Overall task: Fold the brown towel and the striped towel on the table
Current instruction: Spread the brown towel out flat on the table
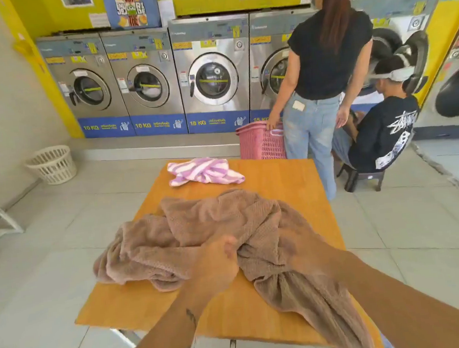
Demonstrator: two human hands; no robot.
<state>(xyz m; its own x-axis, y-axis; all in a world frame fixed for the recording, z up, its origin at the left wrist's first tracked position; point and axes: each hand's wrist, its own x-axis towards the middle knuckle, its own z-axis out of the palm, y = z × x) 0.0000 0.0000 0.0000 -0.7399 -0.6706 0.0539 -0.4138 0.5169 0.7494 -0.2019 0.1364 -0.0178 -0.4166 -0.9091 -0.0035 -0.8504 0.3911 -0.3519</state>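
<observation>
The brown towel lies crumpled across the middle of the wooden table, with one end hanging over the near right edge. My left hand is closed on a bunched fold near the towel's middle. My right hand rests on the towel just right of the left one. It is blurred by motion, so its grip does not show. The pink-and-white striped towel lies rumpled at the far edge of the table, untouched.
A person in jeans stands at the table's far right corner holding a pink laundry basket. Another person sits on a stool beside them. Washing machines line the back wall. A white basket stands on the floor at left.
</observation>
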